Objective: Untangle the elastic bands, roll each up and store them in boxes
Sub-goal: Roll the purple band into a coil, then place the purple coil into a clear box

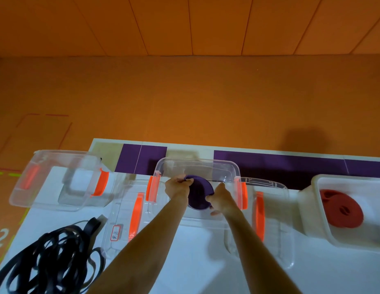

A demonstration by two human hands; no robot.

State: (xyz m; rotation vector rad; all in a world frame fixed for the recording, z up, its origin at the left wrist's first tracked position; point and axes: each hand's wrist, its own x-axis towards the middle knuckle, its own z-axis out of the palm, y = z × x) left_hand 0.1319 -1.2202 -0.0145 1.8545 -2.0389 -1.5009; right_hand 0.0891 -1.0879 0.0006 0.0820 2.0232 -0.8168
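Nearest the viewer, a tangled black elastic band [51, 259] lies loose on the white table [195, 272], not yet sorted. Beyond it, the left hand [178, 187] and right hand [222, 200] each pinch an edge of a rolled purple band [199, 193], holding it inside the middle clear box [197, 168]. This looks like the storing step; next, both hands would need to let go, while farther right 1 red roll [342, 211] already sits in another box [318, 187].

The white worktop [195, 272] carries clear boxes [57, 181], two flat lids [121, 219], a black band tangle [53, 262] and a purple strip [280, 164].
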